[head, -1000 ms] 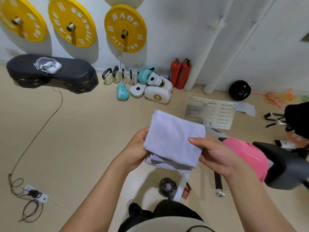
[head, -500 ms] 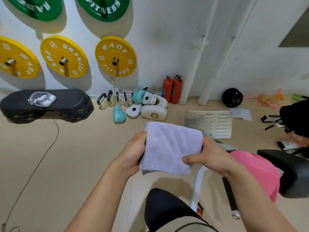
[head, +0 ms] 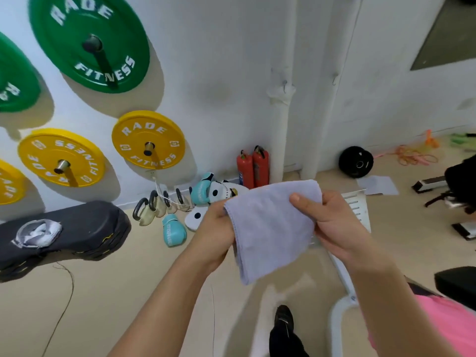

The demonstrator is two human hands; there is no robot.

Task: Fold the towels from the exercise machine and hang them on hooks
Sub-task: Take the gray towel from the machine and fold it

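Towel (head: 273, 225), folded and pale lilac, hangs between our two hands in mid-air, above the beige floor (head: 108, 292). Our left hand (head: 216, 233) is clamped on its left edge, fingers curled behind the cloth and hidden by it. Our right hand (head: 332, 225) is closed on the upper right corner, thumb lying flat across the front face. The lower corner droops free, touching nothing.

Past the towel we see a white wall (head: 219, 60) with green plates (head: 90, 42) mounted high and yellow plates (head: 148, 140) beneath them, each on a peg. Two white pipes (head: 283, 112) run down the wall; a small hook (head: 284, 83) sits on the nearer one, and another shows on the pipe to its right. Two red extinguishers (head: 253, 166) stand at the base of the wall, just left of the pipes. Teal gloves (head: 173, 229) and white pads lie on the floor near them, partly behind our left hand. A black pad (head: 77, 233) rests against the wall at the left, with a crumpled grey-white cloth (head: 36, 233) on top.

At the lower right we see a pink towel (head: 448, 323) draped beside a black seat (head: 456, 282). Our black shoe (head: 283, 318) shows below.
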